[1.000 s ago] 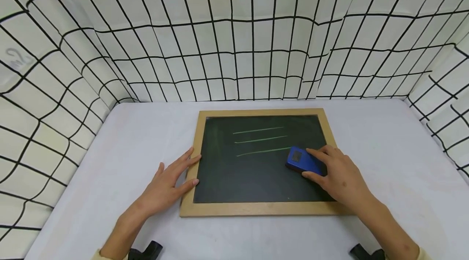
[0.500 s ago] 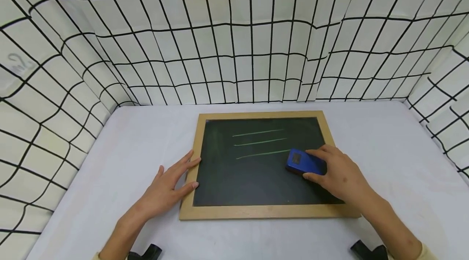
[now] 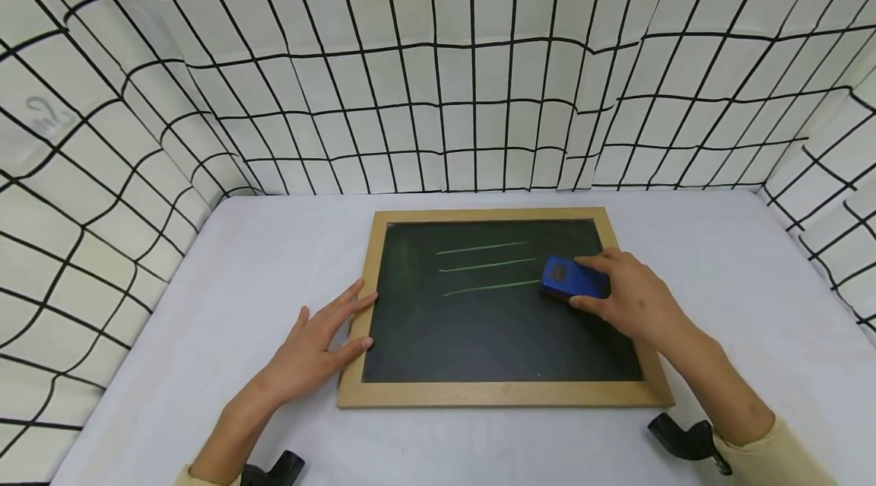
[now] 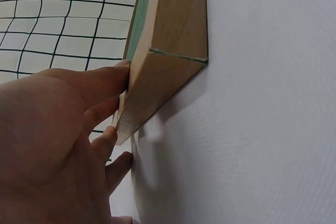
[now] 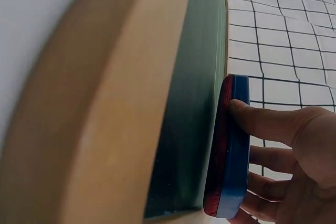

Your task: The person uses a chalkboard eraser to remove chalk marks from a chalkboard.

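Observation:
A chalkboard (image 3: 493, 341) in a light wooden frame (image 3: 506, 395) lies on the white table, with three thin green lines on its upper middle. My right hand (image 3: 636, 296) pinches a blue eraser (image 3: 573, 279) between thumb and fingers at the right part of the board, near the lowest line's right end. In the right wrist view the eraser (image 5: 236, 150) shows a dark red pad facing the board. My left hand (image 3: 311, 353) rests with spread fingers on the frame's left edge; the left wrist view shows its fingers along the wooden frame (image 4: 173, 30).
A white cloth covers the table (image 3: 274, 243) around the board. Behind and at both sides stand white walls with a black grid (image 3: 445, 75). Black wrist devices show at the left sleeve (image 3: 277, 468) and right sleeve (image 3: 684, 439).
The right hand and the eraser have moved a little up the board, away from the lower frame edge. The left hand stays at the frame, and the three lines look the same.

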`<state>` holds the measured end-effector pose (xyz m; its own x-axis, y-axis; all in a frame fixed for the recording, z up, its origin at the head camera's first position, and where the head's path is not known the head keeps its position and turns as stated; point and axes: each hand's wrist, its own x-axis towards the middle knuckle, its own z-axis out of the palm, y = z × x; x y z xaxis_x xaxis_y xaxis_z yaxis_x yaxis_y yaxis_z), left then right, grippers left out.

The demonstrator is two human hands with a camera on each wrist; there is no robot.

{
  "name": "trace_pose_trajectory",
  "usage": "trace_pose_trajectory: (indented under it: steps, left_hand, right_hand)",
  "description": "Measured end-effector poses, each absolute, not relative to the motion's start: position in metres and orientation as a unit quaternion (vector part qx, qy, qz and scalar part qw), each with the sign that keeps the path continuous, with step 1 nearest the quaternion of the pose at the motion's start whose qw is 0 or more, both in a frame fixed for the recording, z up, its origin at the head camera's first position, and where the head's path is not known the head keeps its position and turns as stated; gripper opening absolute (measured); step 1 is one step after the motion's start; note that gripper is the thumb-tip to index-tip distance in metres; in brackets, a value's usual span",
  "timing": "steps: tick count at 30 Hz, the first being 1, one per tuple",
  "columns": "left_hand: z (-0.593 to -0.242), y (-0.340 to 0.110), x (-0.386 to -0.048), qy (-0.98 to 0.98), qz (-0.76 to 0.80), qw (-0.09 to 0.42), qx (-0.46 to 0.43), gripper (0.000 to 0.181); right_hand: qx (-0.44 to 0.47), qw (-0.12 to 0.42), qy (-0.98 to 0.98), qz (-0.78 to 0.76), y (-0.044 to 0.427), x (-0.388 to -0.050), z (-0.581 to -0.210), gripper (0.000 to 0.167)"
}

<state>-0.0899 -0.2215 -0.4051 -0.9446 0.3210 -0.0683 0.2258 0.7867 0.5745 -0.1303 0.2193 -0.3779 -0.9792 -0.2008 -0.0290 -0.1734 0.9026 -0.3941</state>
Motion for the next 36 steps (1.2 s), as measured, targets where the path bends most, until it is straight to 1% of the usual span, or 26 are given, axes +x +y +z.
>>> trace_pose_trajectory:
  steps: [8,24,36]
  left_hand:
    - [-0.404,-0.221,-0.089,0.942,0.295,0.082,0.141,0.065]
    - [-0.404,-0.223,-0.089,0.944,0.288,0.081,0.140,0.065]
    - [-0.405,-0.220,-0.090,0.942,0.293,0.082,0.142,0.065]
  right_hand:
    - [-0.110,0.031,0.974,-0.195,0.216,-0.141,-0.378,0.065]
    - [-0.113,0.018,0.974,-0.196,0.210,-0.140,-0.382,0.063]
    - [-0.113,0.018,0.976,-0.185,0.203,-0.141,-0.382,0.063]
